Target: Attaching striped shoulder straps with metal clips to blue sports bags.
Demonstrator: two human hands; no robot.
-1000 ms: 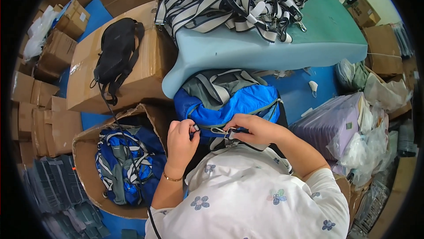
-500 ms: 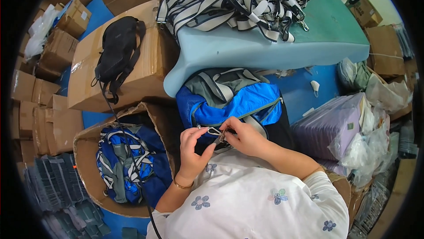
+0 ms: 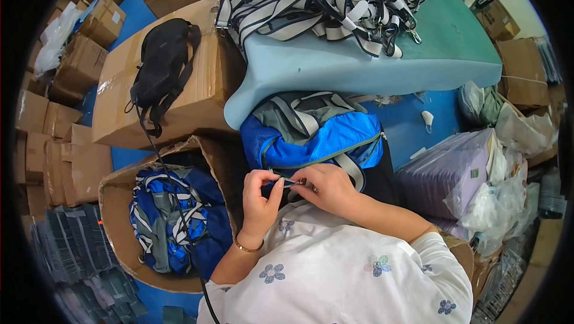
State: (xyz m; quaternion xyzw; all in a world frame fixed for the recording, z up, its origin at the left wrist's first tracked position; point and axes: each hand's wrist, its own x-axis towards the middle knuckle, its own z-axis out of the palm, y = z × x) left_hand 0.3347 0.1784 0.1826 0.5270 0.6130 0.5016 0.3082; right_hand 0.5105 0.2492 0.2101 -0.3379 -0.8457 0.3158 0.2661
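A small metal snap hook (image 3: 287,181) is pinched between my two hands, just in front of my chest. My left hand (image 3: 259,201) closes its thumb and fingertips on one end of it. On the other end, the bent fingers of my right hand (image 3: 324,185) are closed and partly cover it. Right beyond my hands rests a blue and grey fabric bag (image 3: 335,138) with light-coloured straps and a zipper. My fingers hide whether the hook is joined to one of its straps.
A heap of grey-and-black webbing straps (image 3: 299,4) with metal hooks lies on the covered table (image 3: 359,67). An open carton (image 3: 110,204) at left holds more blue bags. A black pouch (image 3: 164,58) with a cable lies on a closed box (image 3: 113,105). Purple wrapped stacks (image 3: 442,174) stand at right.
Both hands have drawn closer together around the snap hook, which has turned and now shows as a thinner shape. My left fingers have closed in on it. The bag stays in place.
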